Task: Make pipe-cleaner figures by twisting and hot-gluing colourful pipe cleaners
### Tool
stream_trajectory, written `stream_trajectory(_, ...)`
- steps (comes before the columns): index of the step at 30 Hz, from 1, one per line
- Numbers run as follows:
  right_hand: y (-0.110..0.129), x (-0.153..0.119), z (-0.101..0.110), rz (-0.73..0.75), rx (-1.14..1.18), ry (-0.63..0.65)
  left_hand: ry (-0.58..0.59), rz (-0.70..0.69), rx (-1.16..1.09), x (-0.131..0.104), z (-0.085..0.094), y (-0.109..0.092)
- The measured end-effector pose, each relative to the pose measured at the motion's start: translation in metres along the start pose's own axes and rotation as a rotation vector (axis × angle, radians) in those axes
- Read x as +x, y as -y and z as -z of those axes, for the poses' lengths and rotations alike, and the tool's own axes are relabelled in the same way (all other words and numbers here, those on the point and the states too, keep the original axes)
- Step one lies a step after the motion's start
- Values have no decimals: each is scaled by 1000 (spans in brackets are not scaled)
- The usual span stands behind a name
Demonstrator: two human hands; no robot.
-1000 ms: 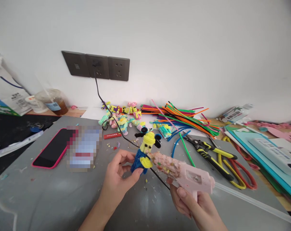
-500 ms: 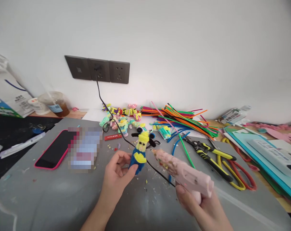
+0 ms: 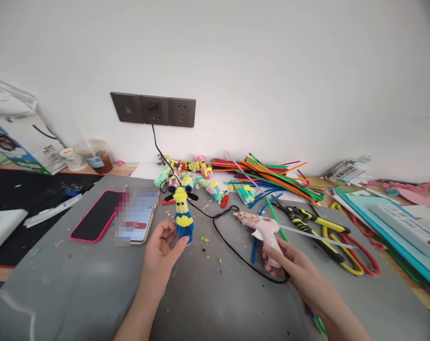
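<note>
Between thumb and fingers, my left hand (image 3: 161, 248) holds a small pipe-cleaner doll (image 3: 184, 220) upright by its blue lower body. The doll has a yellow head, dark eyes, black pieces at its sides and a yellow band. My right hand (image 3: 286, 260) is closed round the handle of a pale pink hot glue gun (image 3: 262, 225). The gun lies low over the mat, its nozzle pointing left, apart from the doll. A clear glue stick (image 3: 317, 236) sticks out of its back. Its black cord (image 3: 236, 246) loops over the mat to a wall socket (image 3: 154, 110).
Pipe cleaners (image 3: 271, 173) and several small dolls (image 3: 209, 188) lie at the back. Pliers (image 3: 314, 232) and red-yellow scissors (image 3: 360, 260) rest at right beside folders (image 3: 388, 232). At left are a pink-cased phone (image 3: 96, 215), a lit phone (image 3: 143, 222) and a drink cup (image 3: 97, 158).
My left hand has moved the doll left and turned it more upright. My right hand has lowered the glue gun and turned it side-on, away from the doll. The view has shifted slightly.
</note>
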State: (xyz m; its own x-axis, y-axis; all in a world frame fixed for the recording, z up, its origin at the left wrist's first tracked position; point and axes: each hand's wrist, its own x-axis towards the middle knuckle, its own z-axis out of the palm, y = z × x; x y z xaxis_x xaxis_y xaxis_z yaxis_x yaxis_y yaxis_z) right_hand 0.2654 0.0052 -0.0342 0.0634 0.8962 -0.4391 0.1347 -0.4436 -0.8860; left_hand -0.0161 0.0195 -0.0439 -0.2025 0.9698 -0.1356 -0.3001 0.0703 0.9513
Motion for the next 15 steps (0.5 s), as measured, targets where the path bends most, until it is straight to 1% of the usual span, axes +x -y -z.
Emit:
stream_trajectory(2, -7, -7, 0, 39, -178, -193, -20, -11, -3, -2, 3, 3)
stream_trajectory(4, -14, -14, 1, 86, -398, -384, -8, -24, 13, -2, 7, 7)
stream_trajectory(6, -16, -19, -2, 211, -605, -526, 29, -38, 41, 0, 11, 11)
stream_trajectory(7, -14, -21, -5, 308, -671, -570, 48, -49, 54, 1, 12, 13)
stream_trajectory(8, -11, -22, -10, 421, -708, -579, 64, -64, 66, 2, 12, 15)
stream_trajectory(9, -8, -22, -17, 538, -722, -548, 76, -82, 73, 3, 12, 16)
stream_trajectory(10, -3, -20, -26, 650, -722, -483, 86, -98, 77, 4, 11, 18)
stream_trajectory(11, 1, -18, -37, 736, -724, -385, 99, -111, 79, 5, 10, 19)
stream_trajectory(12, 5, -14, -48, 798, -735, -295, 113, -121, 79, 5, 8, 20)
stream_trajectory(13, 7, -10, -60, 842, -752, -236, 127, -130, 78, 5, 7, 21)
stream_trajectory(15, 10, -1, -81, 844, -815, -145, 151, -147, 79, 5, 5, 22)
